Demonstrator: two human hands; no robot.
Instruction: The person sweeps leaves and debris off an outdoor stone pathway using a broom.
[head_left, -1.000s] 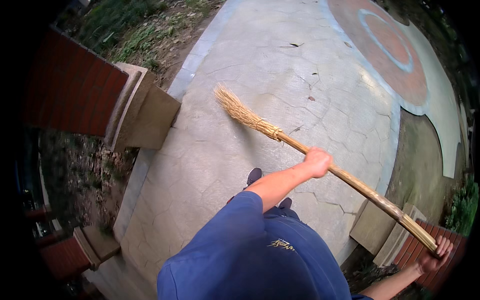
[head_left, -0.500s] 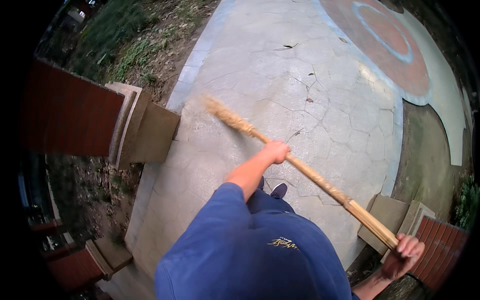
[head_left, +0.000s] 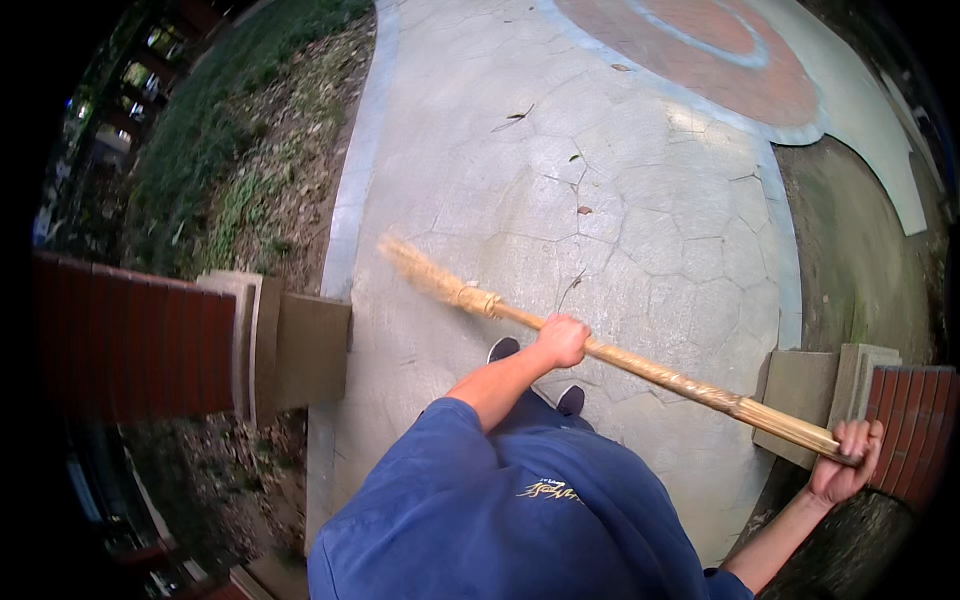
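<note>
A long straw broom (head_left: 680, 382) with a pale wooden handle crosses in front of me on a slant. My left hand (head_left: 564, 340) is closed round the handle's middle, not far above where the straw is bound on. At the far end of the handle, on the right, my right hand (head_left: 845, 462) grips with its fingers curled over it. The straw bristles (head_left: 425, 275) fan out low over the paving at the left, blurred at the tips; whether they touch the ground I cannot tell. Small leaves (head_left: 584, 210) and a twig (head_left: 570, 288) lie on the pavement beyond the broom.
Pale cracked-pattern paving (head_left: 650, 250) runs ahead, edged in light blue. Brick walls with stone ends stand at the left (head_left: 130, 340) and right (head_left: 915, 430). Leaf-strewn soil and grass (head_left: 280, 140) border the left side. A reddish round pattern (head_left: 690, 60) marks the far paving.
The broom now lies flatter across the view, with its handle end and my right hand farther right. My feet are farther apart, and the surroundings have shifted as my view turned.
</note>
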